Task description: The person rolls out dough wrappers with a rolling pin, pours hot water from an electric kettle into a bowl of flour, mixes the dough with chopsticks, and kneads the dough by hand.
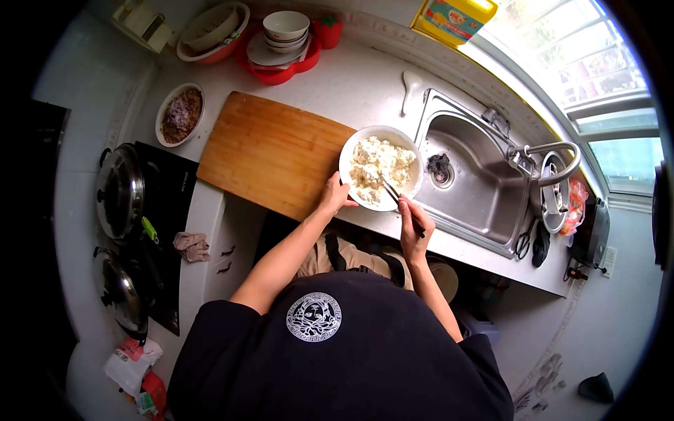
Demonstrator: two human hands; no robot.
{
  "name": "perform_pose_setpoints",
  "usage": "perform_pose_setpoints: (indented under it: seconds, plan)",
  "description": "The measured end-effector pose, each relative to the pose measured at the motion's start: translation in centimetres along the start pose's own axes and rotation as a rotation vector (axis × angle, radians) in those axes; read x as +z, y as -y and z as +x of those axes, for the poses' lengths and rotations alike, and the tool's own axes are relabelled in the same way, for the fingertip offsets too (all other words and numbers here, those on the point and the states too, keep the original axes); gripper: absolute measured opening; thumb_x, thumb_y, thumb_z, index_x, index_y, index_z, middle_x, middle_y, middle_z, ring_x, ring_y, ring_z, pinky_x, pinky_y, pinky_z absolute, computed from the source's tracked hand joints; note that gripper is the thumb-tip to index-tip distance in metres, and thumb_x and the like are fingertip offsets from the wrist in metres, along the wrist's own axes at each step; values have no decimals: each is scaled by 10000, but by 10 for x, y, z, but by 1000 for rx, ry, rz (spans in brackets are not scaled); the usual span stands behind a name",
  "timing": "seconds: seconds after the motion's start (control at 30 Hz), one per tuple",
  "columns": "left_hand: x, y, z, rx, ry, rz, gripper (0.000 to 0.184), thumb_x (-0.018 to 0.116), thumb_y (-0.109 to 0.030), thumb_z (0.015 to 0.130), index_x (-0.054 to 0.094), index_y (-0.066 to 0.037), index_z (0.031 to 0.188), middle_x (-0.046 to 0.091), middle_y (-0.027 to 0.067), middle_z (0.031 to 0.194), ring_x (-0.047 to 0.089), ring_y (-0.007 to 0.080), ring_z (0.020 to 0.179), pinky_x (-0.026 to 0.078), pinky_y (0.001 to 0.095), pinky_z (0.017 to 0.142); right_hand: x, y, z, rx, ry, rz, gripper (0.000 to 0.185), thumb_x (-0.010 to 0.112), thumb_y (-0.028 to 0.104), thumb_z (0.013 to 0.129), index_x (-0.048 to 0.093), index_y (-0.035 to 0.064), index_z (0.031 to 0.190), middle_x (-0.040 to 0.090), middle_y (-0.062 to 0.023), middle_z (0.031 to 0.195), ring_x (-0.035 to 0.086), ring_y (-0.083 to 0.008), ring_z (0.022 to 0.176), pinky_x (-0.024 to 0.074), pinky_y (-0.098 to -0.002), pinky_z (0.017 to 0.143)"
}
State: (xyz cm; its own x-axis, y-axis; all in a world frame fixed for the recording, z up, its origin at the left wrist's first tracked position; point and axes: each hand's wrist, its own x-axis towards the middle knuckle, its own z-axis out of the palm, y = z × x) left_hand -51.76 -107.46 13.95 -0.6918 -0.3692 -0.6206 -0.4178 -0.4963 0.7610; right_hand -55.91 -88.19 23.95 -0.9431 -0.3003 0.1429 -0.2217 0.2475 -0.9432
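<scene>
A white bowl [345, 156] sits between the cutting board and the sink, partly over the board's right end. It holds a pale, crumbly, dough-like mixture [379, 163]. My left hand [335, 194] grips the bowl's near left rim, fingers closed on it. Held in my right hand [415, 228] is a pair of chopsticks [391, 191], slanting down with the tips in the mixture. The fingers of my right hand are wrapped round the upper ends. The wooden cutting board [274, 151] lies left of the bowl.
At right is a steel sink [484, 200] with a faucet [562, 151]. A white spoon [411, 88] lies behind it. On the left are a bowl of minced filling [180, 116] and a stove with lidded pans [121, 193]. Stacked bowls [286, 28] stand at the back.
</scene>
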Motion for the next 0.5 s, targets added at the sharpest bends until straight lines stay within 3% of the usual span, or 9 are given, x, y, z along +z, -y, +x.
perform_pose_setpoints:
  seconds: [0.1, 0.23, 0.5]
  plan:
    - [1, 2, 4, -13, -12, -3, 339, 413, 11, 889, 426, 23, 1228, 535, 191, 1190, 654, 337, 898, 622, 419, 544, -11, 38, -9, -171, 106, -166, 81, 632, -16, 862, 671, -45, 926, 695, -177, 926, 676, -234, 807, 505, -280, 746]
    - [1, 11, 9, -3, -19, 7, 352, 411, 9, 889, 414, 13, 1241, 530, 193, 1195, 646, 350, 922, 623, 433, 561, -20, 45, -27, -246, 295, -238, 143, 682, -25, 794, 675, -15, 937, 686, -167, 949, 664, -280, 808, 518, -333, 722]
    - [1, 3, 2, 49, 1, 19, 361, 407, 19, 868, 409, 16, 1229, 529, 189, 1183, 652, 334, 906, 624, 417, 559, -27, -13, -10, -499, 409, -347, 187, 678, -14, 780, 647, 8, 963, 672, -162, 975, 644, -324, 826, 518, -379, 713]
